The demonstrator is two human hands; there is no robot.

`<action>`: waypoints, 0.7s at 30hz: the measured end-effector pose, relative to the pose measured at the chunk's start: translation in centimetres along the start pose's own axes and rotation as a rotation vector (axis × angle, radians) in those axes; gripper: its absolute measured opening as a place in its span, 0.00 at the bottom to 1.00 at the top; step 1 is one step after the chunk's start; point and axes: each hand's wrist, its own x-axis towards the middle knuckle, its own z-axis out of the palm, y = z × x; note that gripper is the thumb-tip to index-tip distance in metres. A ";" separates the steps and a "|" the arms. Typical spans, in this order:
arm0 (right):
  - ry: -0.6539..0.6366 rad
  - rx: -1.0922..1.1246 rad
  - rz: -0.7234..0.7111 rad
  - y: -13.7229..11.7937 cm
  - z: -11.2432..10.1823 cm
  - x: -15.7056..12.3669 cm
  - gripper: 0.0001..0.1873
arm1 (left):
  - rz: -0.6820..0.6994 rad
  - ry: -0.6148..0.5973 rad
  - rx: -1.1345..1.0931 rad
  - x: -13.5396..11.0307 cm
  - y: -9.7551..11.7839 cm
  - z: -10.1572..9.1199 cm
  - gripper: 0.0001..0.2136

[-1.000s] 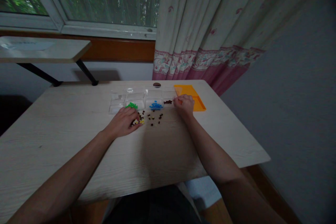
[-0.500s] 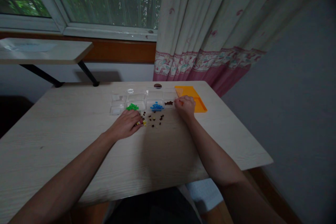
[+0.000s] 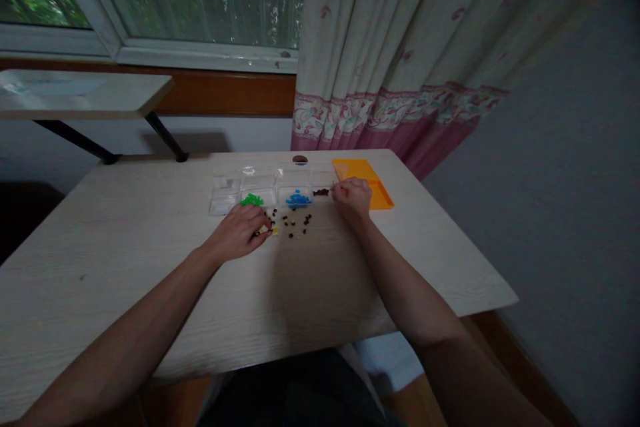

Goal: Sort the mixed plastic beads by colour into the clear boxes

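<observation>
On the tabletop, my left hand (image 3: 243, 230) is curled with thumb and fingertips close together beside small yellow pieces (image 3: 275, 231). Dark and yellow bits show at its fingertips, too small to tell what is gripped. My right hand (image 3: 353, 199) is closed in a pinch at the right end of a clear plastic compartment box (image 3: 277, 197); whatever it holds is hidden. Small dark brown pieces (image 3: 321, 192) lie in the box's right compartment, beside that hand. Blue pieces (image 3: 299, 199) and green pieces (image 3: 253, 199) fill other compartments. Several loose dark pieces (image 3: 291, 235) lie scattered in front.
An orange tray (image 3: 383, 195) lies behind and right of my right hand. The box's clear lid (image 3: 294, 176) stretches along its far side. A raised shelf (image 3: 85, 103) stands at the back left of the wooden table (image 3: 210, 320). A curtain (image 3: 345, 107) hangs behind.
The view has shifted slightly. Both hands keep nearly the same places, the left at the loose pieces and the right at the box's end.
</observation>
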 end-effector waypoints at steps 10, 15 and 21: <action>0.021 -0.010 -0.022 0.1 0.0 0.0 0.19 | -0.028 -0.002 -0.008 0.2 0.2 0.6 0.11; 0.024 -0.033 -0.014 0.1 0.0 0.0 0.19 | -0.047 0.022 -0.029 0.1 -0.1 1.0 0.10; 0.115 -0.010 -0.076 -1.2 -0.7 -0.3 0.18 | -0.087 0.116 -0.111 0.2 -0.4 1.2 0.10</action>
